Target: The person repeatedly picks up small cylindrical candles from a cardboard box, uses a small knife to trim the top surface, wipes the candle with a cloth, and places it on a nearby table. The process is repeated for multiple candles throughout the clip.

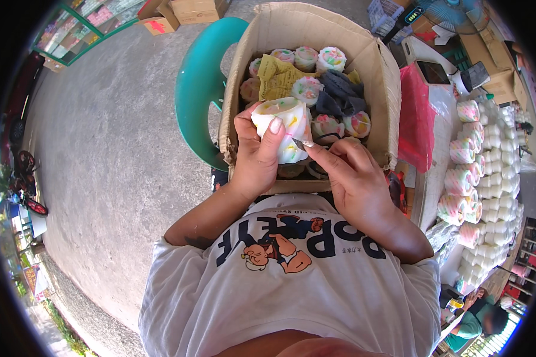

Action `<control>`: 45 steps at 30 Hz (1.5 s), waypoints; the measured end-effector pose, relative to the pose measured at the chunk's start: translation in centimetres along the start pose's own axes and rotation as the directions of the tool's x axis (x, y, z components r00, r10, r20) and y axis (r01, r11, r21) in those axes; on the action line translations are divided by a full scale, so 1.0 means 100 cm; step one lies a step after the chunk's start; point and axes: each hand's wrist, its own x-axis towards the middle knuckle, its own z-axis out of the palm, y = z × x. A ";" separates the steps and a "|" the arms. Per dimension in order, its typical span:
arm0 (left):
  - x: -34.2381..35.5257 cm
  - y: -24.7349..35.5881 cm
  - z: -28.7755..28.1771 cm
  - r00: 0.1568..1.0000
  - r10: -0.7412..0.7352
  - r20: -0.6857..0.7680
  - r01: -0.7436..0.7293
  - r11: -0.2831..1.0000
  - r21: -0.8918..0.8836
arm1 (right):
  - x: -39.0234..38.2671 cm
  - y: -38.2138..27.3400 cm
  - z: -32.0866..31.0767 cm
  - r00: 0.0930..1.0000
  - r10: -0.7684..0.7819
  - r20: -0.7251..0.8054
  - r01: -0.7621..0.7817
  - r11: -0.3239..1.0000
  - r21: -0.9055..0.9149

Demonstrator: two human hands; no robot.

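Note:
My left hand point(257, 152) is wrapped round a white, waxy-looking cup-shaped piece point(292, 122) with yellow, pink and green flecks, perhaps a candle. Its hollow rim faces up, and my thumb presses its side. A small knife point(298, 143) with a dark pointed blade is pinched in my right hand point(352, 169), its tip at the side of the cup. Most of the knife's handle is hidden by my fingers. Below them, an open cardboard box point(389, 119) holds several similar speckled pieces point(332, 59), a crumpled yellow paper point(278, 78) and a dark grey cloth point(341, 94).
A teal plastic chair point(190, 89) stands left of the box. On the right, a table bears stacked speckled pieces point(460, 181), rows of white cups point(491, 178) and a phone point(433, 72). Pink plastic point(415, 119) hangs beside the box. Another person point(479, 324) is at lower right.

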 end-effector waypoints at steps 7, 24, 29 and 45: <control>0.001 0.001 -0.002 0.998 -0.060 -0.008 0.059 0.997 -0.047 | 0.004 0.004 -0.007 0.996 0.048 -0.080 -0.043 0.997 0.064; 0.001 0.005 -0.003 0.991 -0.125 0.038 0.128 0.990 -0.064 | 0.004 0.004 -0.001 0.996 0.068 -0.054 -0.056 0.977 0.205; 0.000 0.003 -0.003 0.995 -0.098 0.012 0.097 0.994 0.046 | 0.005 0.005 -0.002 0.997 0.061 -0.046 -0.052 0.985 0.163; 0.001 0.003 -0.010 0.980 -0.172 0.100 0.173 0.985 -0.004 | 0.004 0.001 -0.004 0.999 0.043 0.004 -0.042 0.981 0.188</control>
